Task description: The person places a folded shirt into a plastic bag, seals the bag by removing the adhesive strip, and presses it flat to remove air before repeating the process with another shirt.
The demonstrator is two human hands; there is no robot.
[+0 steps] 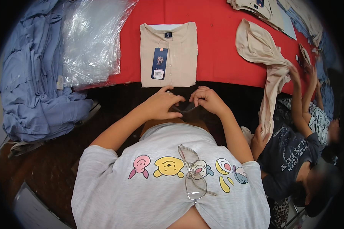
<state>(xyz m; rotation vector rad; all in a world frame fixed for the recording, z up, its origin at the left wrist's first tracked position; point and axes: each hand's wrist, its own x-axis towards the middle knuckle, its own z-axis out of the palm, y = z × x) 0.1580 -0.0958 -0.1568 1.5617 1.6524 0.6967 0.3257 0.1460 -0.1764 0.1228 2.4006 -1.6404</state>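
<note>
A beige shirt lies neatly folded at the front edge of the red table, with a dark blue hang tag on its front. Just below the shirt, in front of my body, are both my hands. My left hand has its fingers apart, the thumb stretched toward the right. With curled, pinching fingers, my right hand is closed at the edge of a thin dark piece that shows between the hands. What that piece is, I cannot make out.
Clear plastic bags lie left of the shirt on the red table. Blue garments are heaped at the far left. On the right a co-worker handles a beige garment. More folded beige clothes lie at the back right.
</note>
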